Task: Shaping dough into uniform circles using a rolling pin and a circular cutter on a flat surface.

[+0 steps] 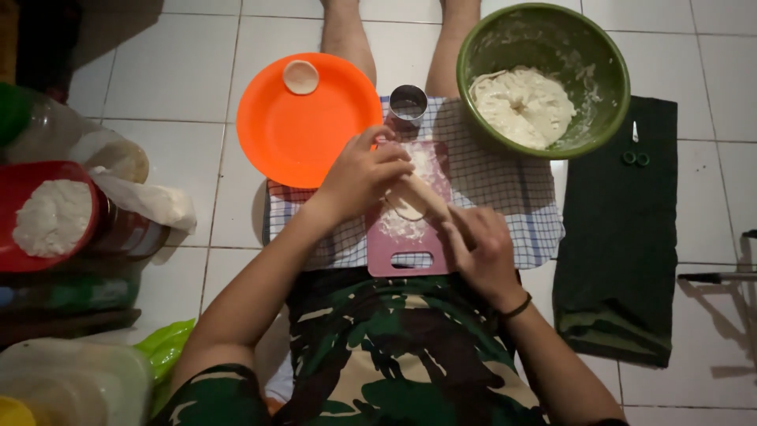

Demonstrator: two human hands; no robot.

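While the person sits on the white tiled floor [197, 102] w/ legs out front, both hands work a wooden rolling pin [418, 196] over a small flat dough round [404, 210]. Left hand [361, 175] lies on top of the pin's far end, fingers [386, 151] curled down over it. Right hand [482, 251] holds the near end, fingers wrapped round it; a dark band sits on that wrist. Pin lies diagonally, upper left to lower right, pressing on the dough.

Dough round rests on a floured pink cutting board [406, 256] w/ a handle slot at its near edge. Board sits on a checked cloth [512, 189] spread on the floor across the person's lap area.

Just beyond the board, touching the cloth's far edge, stands a small round metal cutter [408, 103]. Left of it is an orange plate [307, 126] carrying one small dough disc [300, 76] near its far rim. Right of the cutter, a green bowl [603, 87] holds a big lump of dough [522, 104], its inner wall smeared w/ flour.

Dark green cloth [619, 237] lies on the floor to the right, a couple of small green rings [635, 158] on it. Far left: a red bowl of flour [49, 214], a white plastic bag [150, 201] beside it.
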